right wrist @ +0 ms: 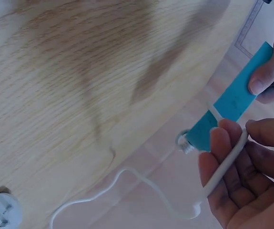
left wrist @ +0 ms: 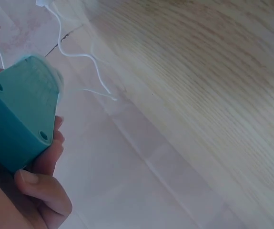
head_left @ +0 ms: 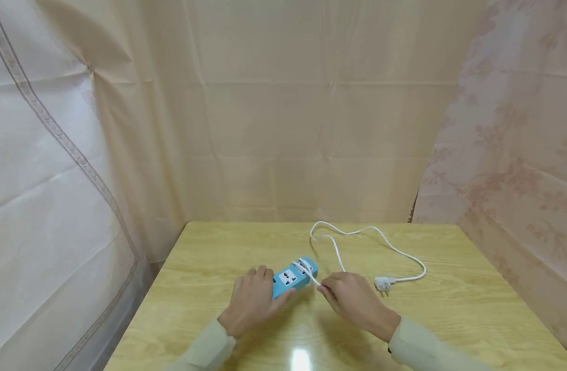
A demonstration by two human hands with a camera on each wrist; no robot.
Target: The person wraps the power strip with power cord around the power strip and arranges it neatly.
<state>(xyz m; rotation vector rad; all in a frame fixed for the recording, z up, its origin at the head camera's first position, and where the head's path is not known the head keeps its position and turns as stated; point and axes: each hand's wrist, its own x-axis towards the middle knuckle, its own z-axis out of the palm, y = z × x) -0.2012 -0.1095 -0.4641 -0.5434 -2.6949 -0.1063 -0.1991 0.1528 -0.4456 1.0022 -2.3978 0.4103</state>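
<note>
A blue power strip [head_left: 298, 276] with white sockets is held at its near end by my left hand [head_left: 253, 298], thumb along the front side. White cord [head_left: 304, 267] wraps across the strip's far right end. My right hand [head_left: 353, 299] pinches the cord just right of the strip; in the right wrist view the cord [right wrist: 225, 167] runs across the curled fingers. The left wrist view shows the strip's blue end face [left wrist: 29, 90] with the left fingers around it. Part of the strip is hidden under the left hand.
The rest of the cord [head_left: 376, 229] loops over the back right of the wooden table [head_left: 209, 252]. Its white plug [head_left: 383, 283] lies on the tabletop, right of my right hand. Cloth curtains [head_left: 283, 129] hang behind and at both sides.
</note>
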